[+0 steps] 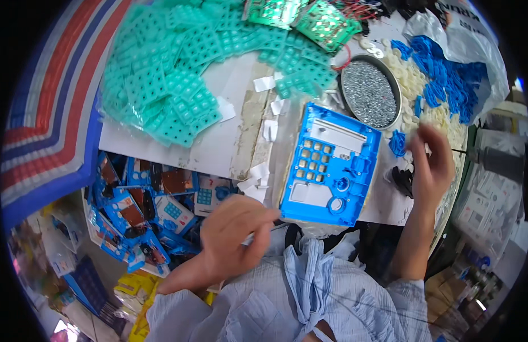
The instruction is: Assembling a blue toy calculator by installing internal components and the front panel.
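Note:
A blue plastic housing (359, 196) with a grid of square key holes lies inner side up on the table in front of me. My left hand (232, 233) is closed, its fingers curled, and its index fingertip comes up to the near left corner of the housing. Whatever it may hold is hidden. To the right of the housing my right hand (432, 171) is raised, thumb and forefinger apart with nothing visible between them, slightly blurred. Close to it are a small blue cord bundle (397, 143) and a black piece (402, 181) that I cannot make out.
Turquoise rubber keypads (187, 48) pile up at the far left, green circuit boards (326, 25) behind. A round tin (396, 85) of small metal screws stands beyond the housing, near blue cords (440, 62) and cream parts (409, 71). Assembled blue housings (127, 208) fill a box at left.

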Demonstrator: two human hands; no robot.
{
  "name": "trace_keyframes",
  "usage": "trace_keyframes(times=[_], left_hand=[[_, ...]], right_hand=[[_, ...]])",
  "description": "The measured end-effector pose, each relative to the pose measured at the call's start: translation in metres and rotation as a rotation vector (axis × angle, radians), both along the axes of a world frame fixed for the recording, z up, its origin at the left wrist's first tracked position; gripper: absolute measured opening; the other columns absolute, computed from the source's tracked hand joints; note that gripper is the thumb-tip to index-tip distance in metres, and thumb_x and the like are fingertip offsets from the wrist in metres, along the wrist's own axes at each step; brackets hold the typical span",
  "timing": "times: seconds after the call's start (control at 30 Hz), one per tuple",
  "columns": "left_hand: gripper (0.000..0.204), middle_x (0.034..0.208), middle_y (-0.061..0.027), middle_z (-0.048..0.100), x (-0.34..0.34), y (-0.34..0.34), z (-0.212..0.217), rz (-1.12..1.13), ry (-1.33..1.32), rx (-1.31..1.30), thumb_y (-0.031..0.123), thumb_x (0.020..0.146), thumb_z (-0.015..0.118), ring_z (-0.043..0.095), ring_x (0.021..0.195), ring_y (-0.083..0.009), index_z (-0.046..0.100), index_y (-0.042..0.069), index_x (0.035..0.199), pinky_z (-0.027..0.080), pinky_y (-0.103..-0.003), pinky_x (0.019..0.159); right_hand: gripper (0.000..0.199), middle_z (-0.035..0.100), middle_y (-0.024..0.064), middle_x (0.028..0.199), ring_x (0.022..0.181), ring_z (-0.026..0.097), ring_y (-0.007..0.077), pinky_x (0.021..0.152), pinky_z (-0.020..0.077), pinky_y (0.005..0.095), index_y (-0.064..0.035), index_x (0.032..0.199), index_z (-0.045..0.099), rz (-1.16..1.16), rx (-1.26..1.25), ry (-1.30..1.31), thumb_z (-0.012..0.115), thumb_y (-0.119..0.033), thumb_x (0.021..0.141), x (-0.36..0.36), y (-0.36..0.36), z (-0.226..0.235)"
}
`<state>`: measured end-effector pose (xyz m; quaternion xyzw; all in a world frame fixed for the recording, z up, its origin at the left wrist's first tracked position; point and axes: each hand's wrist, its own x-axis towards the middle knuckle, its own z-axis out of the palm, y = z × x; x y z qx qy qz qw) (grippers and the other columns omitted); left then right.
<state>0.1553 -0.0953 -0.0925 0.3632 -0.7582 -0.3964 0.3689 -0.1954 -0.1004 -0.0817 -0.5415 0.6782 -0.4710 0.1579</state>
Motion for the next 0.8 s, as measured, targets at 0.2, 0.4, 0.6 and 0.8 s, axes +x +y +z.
trace_keyframes(times=[0.2, 0.4, 0.6, 0.8], left_hand=[[0.013, 0.078, -0.0077, 0.066, -0.019, 0.007, 0.011, -0.409, 0.171, 0.543, 0.01, 0.087, 0.074, 0.065, 0.061, -0.0198, 0.066, 0.003, 0.094, 0.049, -0.031, 0.055], [0.022, 0.074, -0.0069, 0.062, -0.025, 0.016, -0.005, -0.335, 0.213, 0.239, 0.021, 0.087, 0.078, 0.064, 0.061, -0.0254, 0.064, 0.006, 0.09, 0.05, -0.037, 0.054], [0.024, 0.069, -0.0062, 0.059, -0.009, -0.001, -0.009, -0.015, 0.003, 0.111, 0.02, 0.082, 0.082, 0.061, 0.058, -0.0251, 0.061, 0.008, 0.079, 0.045, -0.037, 0.051], [0.028, 0.063, -0.0109, 0.055, -0.018, -0.028, -0.02, 0.029, -0.164, 0.295, 0.018, 0.087, 0.075, 0.056, 0.054, -0.0265, 0.055, 0.004, 0.074, 0.041, -0.039, 0.051]], right_hand=[[0.018, 0.072, 0.0142, 0.091, 0.08, 0.068, 0.0249, 0.069, 0.0532, 0.033, 0.0012, 0.095, 0.075, 0.676, 0.22, -0.343, 0.08, 0.004, 0.077, 0.1, 0.053, 0.04], [0.019, 0.071, 0.0149, 0.087, 0.075, 0.067, 0.025, 0.067, 0.0519, 0.0332, 0.0015, 0.093, 0.073, 0.598, 0.206, -0.092, 0.08, 0.004, 0.076, 0.116, 0.062, 0.037], [0.014, 0.072, 0.0148, 0.084, 0.074, 0.066, 0.0238, 0.065, 0.0502, 0.0309, 0.0039, 0.093, 0.071, 0.482, 0.192, -0.013, 0.076, 0.006, 0.079, 0.102, 0.067, 0.029], [0.011, 0.072, 0.0121, 0.09, 0.07, 0.064, 0.0132, 0.058, 0.0479, 0.0231, 0.0024, 0.094, 0.072, 0.322, 0.293, -0.097, 0.074, 0.006, 0.084, 0.084, 0.059, -0.002]])
